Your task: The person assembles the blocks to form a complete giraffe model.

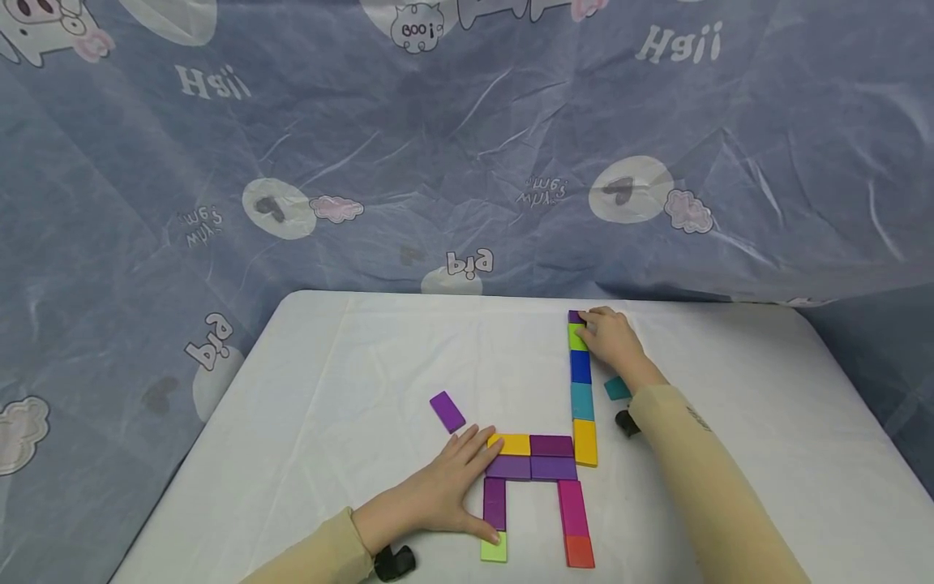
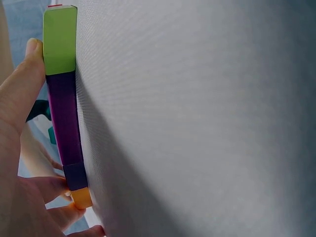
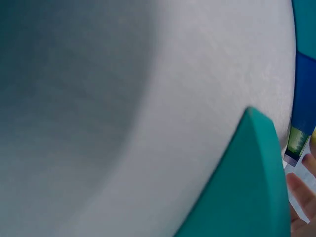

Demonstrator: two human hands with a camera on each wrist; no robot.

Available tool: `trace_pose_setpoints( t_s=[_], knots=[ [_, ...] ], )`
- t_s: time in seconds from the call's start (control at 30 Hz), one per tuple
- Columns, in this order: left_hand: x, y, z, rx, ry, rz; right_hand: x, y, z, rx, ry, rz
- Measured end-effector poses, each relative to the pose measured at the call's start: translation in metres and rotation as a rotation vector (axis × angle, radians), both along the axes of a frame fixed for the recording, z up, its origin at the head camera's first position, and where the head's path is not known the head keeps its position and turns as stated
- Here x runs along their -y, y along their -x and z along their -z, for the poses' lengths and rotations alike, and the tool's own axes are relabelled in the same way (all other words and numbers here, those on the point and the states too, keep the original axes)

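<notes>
My left hand (image 1: 445, 487) lies spread over the left part of a flat figure of coloured blocks. Its thumb touches a light green block (image 1: 494, 553), and its fingertips rest at a yellow block (image 1: 516, 444). Dark purple (image 1: 494, 503) and violet (image 1: 508, 467) blocks lie between them. At the far end of a column, my right hand (image 1: 616, 341) touches a small visible part of a purple block (image 1: 575, 316) and the lime green block (image 1: 577, 337) below it. Blue (image 1: 580, 367), light blue (image 1: 581, 401) and yellow-orange (image 1: 585, 442) blocks continue the column.
A loose purple block (image 1: 447, 411) lies beyond the left hand. Beside the right wrist is a teal block (image 1: 617, 388), large in the right wrist view. Pink (image 1: 573, 508) and red-orange (image 1: 580, 551) blocks form the figure's right leg. The white table (image 1: 350, 389) meets a printed blue-grey cloth.
</notes>
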State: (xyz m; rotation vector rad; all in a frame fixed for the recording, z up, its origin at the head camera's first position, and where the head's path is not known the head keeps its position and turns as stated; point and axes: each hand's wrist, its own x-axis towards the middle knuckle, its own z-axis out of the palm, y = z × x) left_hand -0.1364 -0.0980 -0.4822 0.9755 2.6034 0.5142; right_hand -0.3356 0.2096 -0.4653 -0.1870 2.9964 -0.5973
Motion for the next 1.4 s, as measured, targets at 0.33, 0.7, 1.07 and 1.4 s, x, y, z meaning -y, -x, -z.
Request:
trace_pose_setpoints(
  t_s=[0.33, 0.7, 1.07, 1.4],
  knots=[
    [0.0, 0.0, -0.001, 0.01, 0.002, 0.0, -0.003, -0.011, -0.006, 0.01, 0.034, -0.063],
    [0.0, 0.001, 0.002, 0.023, -0.006, -0.005, -0.033, -0.053, -0.022, 0.143, 0.078, -0.122],
    [0.0, 0.0, -0.002, 0.028, -0.007, -0.003, -0.065, -0.082, -0.012, 0.118, 0.125, -0.147],
    [0.0, -0.001, -0.003, 0.031, -0.014, -0.005, -0.07, -0.081, -0.008, 0.099, 0.131, -0.131]
  ],
)
